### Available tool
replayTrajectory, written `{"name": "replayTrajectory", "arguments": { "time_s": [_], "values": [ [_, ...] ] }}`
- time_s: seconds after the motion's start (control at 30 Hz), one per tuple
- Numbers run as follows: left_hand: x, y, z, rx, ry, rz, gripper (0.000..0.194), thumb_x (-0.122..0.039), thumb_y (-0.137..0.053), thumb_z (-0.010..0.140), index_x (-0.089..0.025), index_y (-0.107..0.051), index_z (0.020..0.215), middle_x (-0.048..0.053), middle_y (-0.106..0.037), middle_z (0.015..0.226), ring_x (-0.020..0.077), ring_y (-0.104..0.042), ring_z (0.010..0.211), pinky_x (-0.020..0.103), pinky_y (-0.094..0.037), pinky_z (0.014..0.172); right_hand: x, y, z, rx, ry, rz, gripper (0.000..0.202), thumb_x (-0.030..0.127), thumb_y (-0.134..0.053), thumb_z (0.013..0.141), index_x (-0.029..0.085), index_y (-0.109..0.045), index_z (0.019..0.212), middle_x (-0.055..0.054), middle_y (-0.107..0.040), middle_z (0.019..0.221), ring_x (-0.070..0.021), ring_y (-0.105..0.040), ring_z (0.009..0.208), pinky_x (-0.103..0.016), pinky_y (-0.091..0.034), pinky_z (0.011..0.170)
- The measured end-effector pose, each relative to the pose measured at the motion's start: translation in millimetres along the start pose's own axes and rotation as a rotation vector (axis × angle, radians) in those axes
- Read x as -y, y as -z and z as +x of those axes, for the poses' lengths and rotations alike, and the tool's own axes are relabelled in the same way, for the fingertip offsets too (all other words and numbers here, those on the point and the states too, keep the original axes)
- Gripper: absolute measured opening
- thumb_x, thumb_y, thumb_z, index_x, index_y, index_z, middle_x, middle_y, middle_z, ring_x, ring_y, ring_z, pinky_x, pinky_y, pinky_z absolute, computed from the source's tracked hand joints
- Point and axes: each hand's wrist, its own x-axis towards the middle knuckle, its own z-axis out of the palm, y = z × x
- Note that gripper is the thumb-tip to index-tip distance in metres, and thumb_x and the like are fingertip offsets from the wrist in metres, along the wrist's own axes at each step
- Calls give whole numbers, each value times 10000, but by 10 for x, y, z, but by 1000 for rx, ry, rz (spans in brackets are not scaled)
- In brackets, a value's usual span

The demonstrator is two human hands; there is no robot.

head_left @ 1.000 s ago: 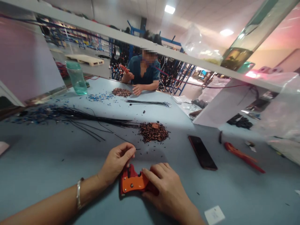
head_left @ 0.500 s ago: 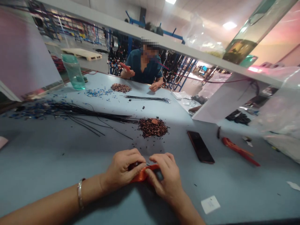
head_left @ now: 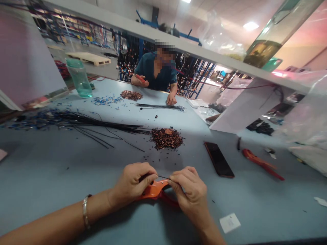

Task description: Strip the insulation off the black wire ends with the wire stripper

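Note:
A short, thin black wire (head_left: 163, 177) spans the gap between my two hands. My left hand (head_left: 136, 182) is closed, with thumb and fingertips pinching the wire's left end. At the other end, the thumb and forefinger of my right hand (head_left: 190, 190) pinch the wire. Just below the wire is an orange hand tool (head_left: 154, 190), plier-like, with red handles curving toward my right hand. Part of this tool is hidden under my left hand, and I cannot tell whether those fingers also grip it.
Past my hands lie a heap of small black and copper-coloured pieces (head_left: 167, 139) and a bundle of long black wires (head_left: 109, 124). On the right are a phone (head_left: 219, 160), red pliers (head_left: 263, 164) and a white paper (head_left: 230, 223). A co-worker (head_left: 155, 75) sits opposite, near a green bottle (head_left: 79, 78).
My right hand has shifted slightly right, off the orange tool, and now pinches the wire, which shows stretched between my hands. The co-worker has lowered the red tool.

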Motion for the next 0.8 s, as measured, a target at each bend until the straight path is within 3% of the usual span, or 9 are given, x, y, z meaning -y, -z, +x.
{"name": "replayTrajectory", "arguments": {
  "time_s": [0.3, 0.4, 0.47, 0.53, 0.67, 0.8],
  "values": [
    [83, 10, 20, -73, 29, 148, 167, -209, -546, 881, -178, -654, 757, -4, -673, 654, 122, -605, 592, 202, -452, 572, -58, 44, -1, -36, -88, 4, 166, 165, -564, 878, 218, -604, 726, 6, -672, 671, -158, -619, 609, -345, -407, 703],
    [87, 30, 22, -176, -78, 216, 143, -160, -538, 886, -174, -677, 919, 50, -704, 852, 167, -644, 794, 265, -510, 727, -85, 16, -18, -55, -83, -66, 165, 166, -569, 870, 212, -598, 715, 3, -673, 663, -160, -616, 609, -341, -400, 696],
    [84, 37, -8, -267, -190, 297, 230, -114, -557, 866, -171, -652, 1068, 97, -672, 1030, 209, -616, 965, 344, -500, 861, -84, -16, -29, -68, -87, -92, 161, 172, -578, 864, 207, -591, 708, 0, -666, 653, -161, -610, 609, -338, -394, 690],
    [80, 24, -68, -310, -308, 333, 334, -65, -570, 841, -177, -614, 1152, 115, -632, 1114, 215, -601, 1014, 366, -496, 901, -60, -51, -36, -62, -96, -91, 165, 177, -577, 864, 206, -582, 701, 0, -660, 644, -160, -601, 603, -336, -389, 683],
    [78, -74, -192, -169, -466, 242, 409, -44, -478, 879, -156, -512, 1271, 151, -628, 1181, 170, -657, 984, 242, -562, 787, 33, -108, -26, -16, -74, -65, 168, 171, -556, 870, 207, -580, 708, -1, -660, 648, -156, -592, 598, -341, -377, 674],
    [69, -136, -179, -43, -481, 248, 412, -114, -418, 931, -134, -411, 1342, 175, -677, 1140, 190, -684, 980, 230, -579, 700, 115, -138, -15, 2, -55, 33, 165, 146, -553, 868, 210, -594, 722, -4, -665, 651, -156, -601, 613, -346, -383, 683]
  ]
}}
